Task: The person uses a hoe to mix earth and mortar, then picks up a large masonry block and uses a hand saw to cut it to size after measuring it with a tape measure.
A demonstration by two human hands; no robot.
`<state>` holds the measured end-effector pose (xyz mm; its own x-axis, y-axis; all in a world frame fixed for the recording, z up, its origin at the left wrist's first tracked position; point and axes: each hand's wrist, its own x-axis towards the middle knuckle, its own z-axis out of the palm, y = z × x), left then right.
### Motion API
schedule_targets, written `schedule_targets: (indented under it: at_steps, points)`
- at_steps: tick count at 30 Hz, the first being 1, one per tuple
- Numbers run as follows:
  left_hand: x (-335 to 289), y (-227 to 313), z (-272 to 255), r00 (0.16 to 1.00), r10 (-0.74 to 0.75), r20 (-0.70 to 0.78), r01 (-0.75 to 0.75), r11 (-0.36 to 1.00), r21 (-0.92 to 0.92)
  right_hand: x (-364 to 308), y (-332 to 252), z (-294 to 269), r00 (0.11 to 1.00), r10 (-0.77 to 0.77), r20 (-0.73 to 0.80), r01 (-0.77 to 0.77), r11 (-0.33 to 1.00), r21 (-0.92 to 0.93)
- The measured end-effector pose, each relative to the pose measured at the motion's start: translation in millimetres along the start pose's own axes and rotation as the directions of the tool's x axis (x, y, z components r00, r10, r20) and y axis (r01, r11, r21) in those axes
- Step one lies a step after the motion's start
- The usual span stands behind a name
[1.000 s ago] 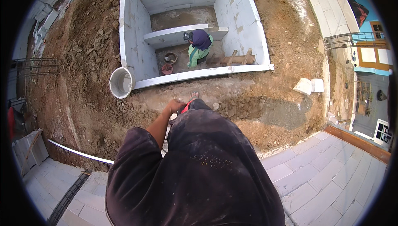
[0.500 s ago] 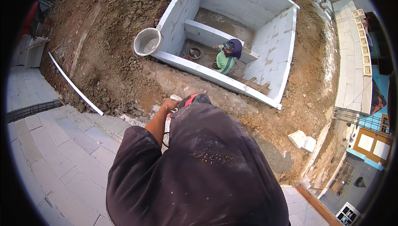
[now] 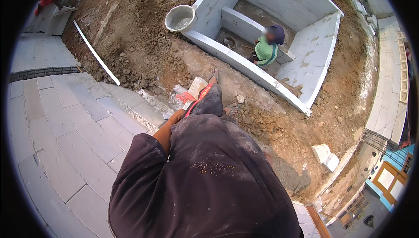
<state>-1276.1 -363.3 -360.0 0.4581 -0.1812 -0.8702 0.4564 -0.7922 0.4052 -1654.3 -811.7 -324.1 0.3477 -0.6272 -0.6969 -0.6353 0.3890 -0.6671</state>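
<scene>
Outside the block enclosure (image 3: 244, 68), the left hand (image 3: 176, 118) touches the trouser leg (image 3: 208, 100), perhaps for balance; whether it grips, I cannot tell. The right hand is unseen.

Pale block walls (image 3: 315, 41) box in a space in front of me, a low partition (image 3: 246, 25) crossing it; loose brown soil (image 3: 146, 30) lies all round; grey blockwork (image 3: 65, 137) spreads leftward; far right, a wooden frame (image 3: 391, 178) with pale panels stands by blue paintwork (image 3: 396, 155); bright daylight everywhere.
</scene>
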Motion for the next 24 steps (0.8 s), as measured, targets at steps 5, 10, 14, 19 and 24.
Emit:
schedule_targets:
  at_steps: [5, 10, 14, 19, 24]
  points:
    - [-40, -50, -13, 0.994, -0.099, -0.052, 0.093, 0.99, -0.105, -4, 15, 45, 0.96, 0.244, 0.135, -0.23, 0.966, -0.115]
    - [-51, -77, -34, 0.988, -0.134, -0.078, 0.114, 0.968, -0.223, 23, -31, 81, 0.942, 0.293, 0.165, -0.273, 0.952, -0.137]
    - [-37, -99, -60, 0.99, -0.116, -0.077, 0.087, 0.948, -0.306, 75, -105, 108, 0.968, 0.238, 0.077, -0.238, 0.971, -0.013]
    - [0, -141, -133, 0.993, -0.05, -0.11, 0.015, 0.954, -0.3, 92, -200, 224, 0.983, 0.173, 0.067, -0.166, 0.982, -0.094]
    - [58, -233, -223, 0.998, 0.0, -0.069, -0.023, 0.942, -0.334, 114, -201, 409, 0.924, 0.38, 0.042, -0.353, 0.89, -0.289]
